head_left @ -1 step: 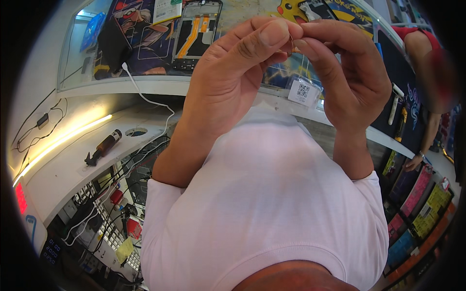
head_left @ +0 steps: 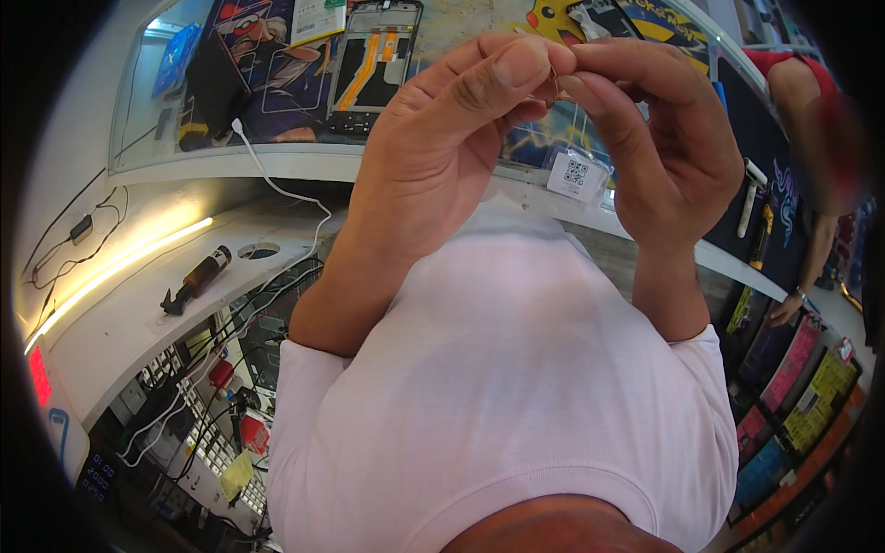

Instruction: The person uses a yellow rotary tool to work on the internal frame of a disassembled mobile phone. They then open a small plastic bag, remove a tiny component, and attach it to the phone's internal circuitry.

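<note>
**Two hands pinch a tiny part above the worktop**

At far left a lit shelf (head_left: 120, 323) carries a dark bottle-shaped tool (head_left: 195, 277) lying on its side, with a white cable (head_left: 277, 189) trailing down from the worktop (head_left: 277, 166) above it. Below the shelf, tangled wires and small gear crowd a lower rack (head_left: 203, 415).

The left hand (head_left: 442, 157) is raised close to the camera, fingers curled in narrow, thumb pressed against the forefinger tip. Between that pinch and the other hand sits a thin, pale sliver of a part (head_left: 554, 81), too small to identify. The right hand (head_left: 664, 138) meets it from the other side, likewise closed to a tight pinch on the same sliver, its remaining fingers folded.

Behind the hands, the worktop holds a colourful cartoon mat (head_left: 267, 83) and an opened phone frame (head_left: 373, 60) with an orange strip inside. A small white tag (head_left: 576, 175) lies near the edge. At far right, another person's arm (head_left: 816, 249) hangs beside racks of bright packages (head_left: 802, 387).
</note>
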`<state>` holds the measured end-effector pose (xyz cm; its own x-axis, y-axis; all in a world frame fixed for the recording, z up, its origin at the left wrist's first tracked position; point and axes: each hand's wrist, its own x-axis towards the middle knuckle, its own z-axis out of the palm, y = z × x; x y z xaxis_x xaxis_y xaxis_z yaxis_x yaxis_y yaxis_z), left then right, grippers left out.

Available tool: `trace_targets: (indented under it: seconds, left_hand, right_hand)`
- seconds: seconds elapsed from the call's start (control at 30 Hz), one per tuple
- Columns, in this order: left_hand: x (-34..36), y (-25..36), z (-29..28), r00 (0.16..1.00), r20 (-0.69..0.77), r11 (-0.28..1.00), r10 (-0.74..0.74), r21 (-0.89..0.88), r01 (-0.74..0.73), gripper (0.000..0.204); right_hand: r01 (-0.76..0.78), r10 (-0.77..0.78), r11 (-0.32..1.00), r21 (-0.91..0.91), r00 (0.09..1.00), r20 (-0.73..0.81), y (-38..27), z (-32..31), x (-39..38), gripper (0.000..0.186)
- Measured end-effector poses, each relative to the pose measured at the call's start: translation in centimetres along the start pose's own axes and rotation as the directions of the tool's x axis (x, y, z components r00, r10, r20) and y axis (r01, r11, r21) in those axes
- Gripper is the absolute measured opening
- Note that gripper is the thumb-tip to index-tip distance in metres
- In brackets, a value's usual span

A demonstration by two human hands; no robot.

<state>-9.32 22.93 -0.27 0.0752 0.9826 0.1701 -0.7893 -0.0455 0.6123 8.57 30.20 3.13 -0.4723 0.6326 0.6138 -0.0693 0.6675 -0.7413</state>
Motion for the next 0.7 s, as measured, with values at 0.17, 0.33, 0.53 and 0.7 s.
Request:
trace_targets:
  seconds: [0.17,0.33,0.53,0.7]
  left_hand:
    - [-0.1,-0.2,0.5,0.999,-0.009,0.999,-0.034,-0.034,0.033,0.033]
    - [0.2,-0.2,0.9,0.998,-0.029,0.995,-0.055,-0.080,0.052,0.033]
    - [0.4,-0.2,1.1,0.995,0.001,0.980,-0.099,-0.175,0.097,0.030]
    - [0.2,-0.2,1.2,0.995,-0.027,0.980,-0.100,-0.177,0.093,0.029]
  right_hand:
    - [0.076,-0.076,0.996,-0.038,0.997,-0.013,0.4,0.2,0.2,0.023]
    - [0.080,-0.081,0.997,-0.024,0.996,-0.048,0.6,0.4,0.2,0.024]
    - [0.059,-0.058,0.998,0.012,0.997,-0.059,0.4,0.4,0.2,0.023]
    - [0.064,-0.062,0.997,0.040,0.997,-0.053,0.5,0.3,0.2,0.023]
